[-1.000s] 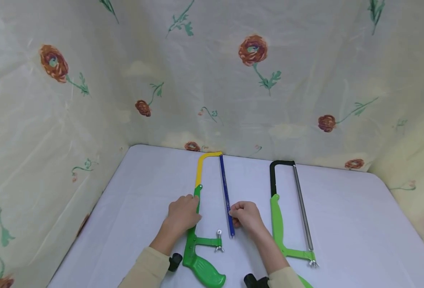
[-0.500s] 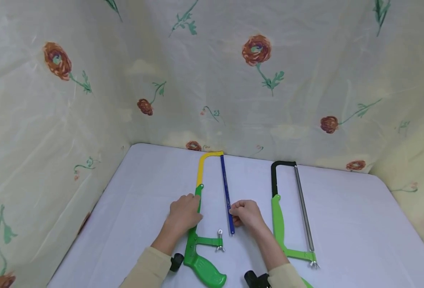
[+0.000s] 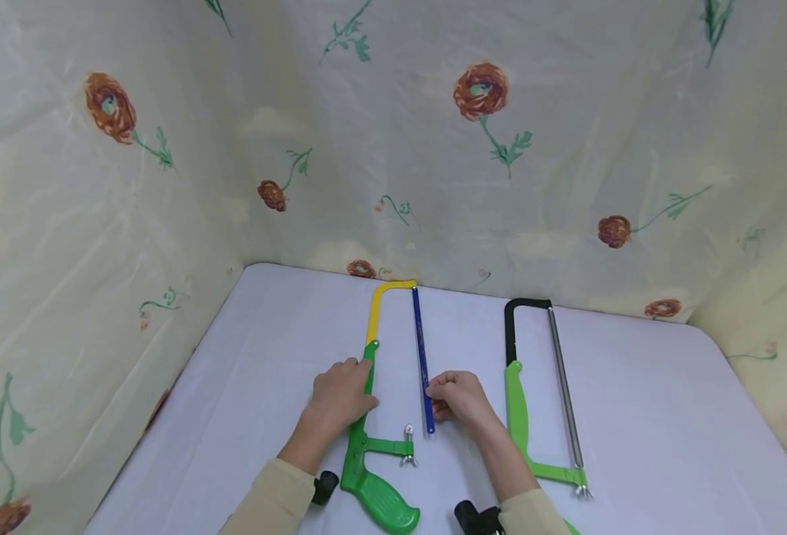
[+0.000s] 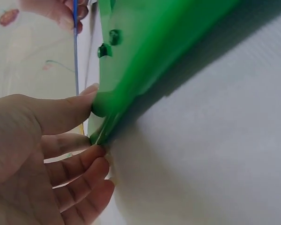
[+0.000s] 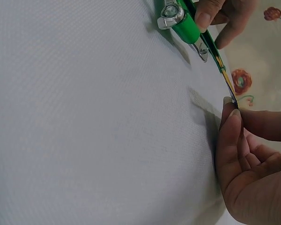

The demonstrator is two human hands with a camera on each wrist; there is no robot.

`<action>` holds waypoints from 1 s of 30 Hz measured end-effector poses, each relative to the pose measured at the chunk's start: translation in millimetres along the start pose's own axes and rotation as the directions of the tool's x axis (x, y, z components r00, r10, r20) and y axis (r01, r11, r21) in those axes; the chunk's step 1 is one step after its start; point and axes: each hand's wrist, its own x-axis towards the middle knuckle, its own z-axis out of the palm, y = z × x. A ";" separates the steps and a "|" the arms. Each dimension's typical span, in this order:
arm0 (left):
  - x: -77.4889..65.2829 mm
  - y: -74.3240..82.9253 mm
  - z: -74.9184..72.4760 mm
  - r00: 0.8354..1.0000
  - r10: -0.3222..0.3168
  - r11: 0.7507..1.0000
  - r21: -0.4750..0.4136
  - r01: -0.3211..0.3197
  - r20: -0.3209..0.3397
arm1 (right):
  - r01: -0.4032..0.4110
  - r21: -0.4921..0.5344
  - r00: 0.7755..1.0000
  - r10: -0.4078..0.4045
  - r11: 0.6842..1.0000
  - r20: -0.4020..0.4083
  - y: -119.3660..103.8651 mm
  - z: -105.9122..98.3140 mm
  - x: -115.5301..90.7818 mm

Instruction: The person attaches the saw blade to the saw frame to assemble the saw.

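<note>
A hacksaw frame (image 3: 355, 453) with a green handle and a yellow front arm lies on the white table. My left hand (image 3: 341, 394) grips its green bar, thumb on one side and fingers on the other in the left wrist view. Between the thumb and fingertips of my right hand (image 3: 460, 397) is a blue hacksaw blade (image 3: 420, 342), pinched near its lower end. At the far end, the blade meets the tip of the yellow arm. Its lower end is free, a little above and right of the green bracket's metal pin and wing nut (image 3: 409, 455).
To the right lies a second hacksaw (image 3: 515, 401), light green and black, with a grey blade (image 3: 565, 386) spanning its frame. My right forearm crosses near its handle. Flower-patterned cloth (image 3: 393, 148) stands behind the table and along its sides.
The head view has shifted slightly. The blade's lower end has come a little nearer the green bracket. Both hands keep the same hold.
</note>
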 end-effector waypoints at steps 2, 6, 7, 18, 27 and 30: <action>-1.1 0.1 -0.3 1.000 0.005 1.000 0.003 -0.005 -0.011 | 0.001 0.001 1.000 -0.001 1.000 0.002 -0.4 -0.2 -0.1; -6.8 2.2 -3.1 0.999 0.024 1.000 0.014 -0.023 -0.041 | 0.000 0.003 1.000 0.000 1.000 0.007 -0.4 -0.8 -0.5; -8.8 3.1 -4.4 0.998 0.031 0.999 0.018 -0.030 -0.050 | 0.000 0.004 1.000 0.000 1.000 0.008 -0.2 -0.9 -0.5; -31.6 12.6 -12.1 0.961 0.262 0.963 0.042 -0.267 0.092 | -0.018 0.012 1.000 0.017 1.000 0.026 1.8 -2.2 2.5; -32.3 13.8 3.1 0.909 0.399 0.904 0.118 -0.412 0.120 | -0.014 0.021 1.000 0.014 1.000 0.025 3.3 -2.7 2.3; -32.3 14.8 5.3 0.903 0.415 0.893 0.140 -0.427 0.112 | -0.015 0.025 0.999 0.014 1.000 0.031 3.2 -2.7 2.0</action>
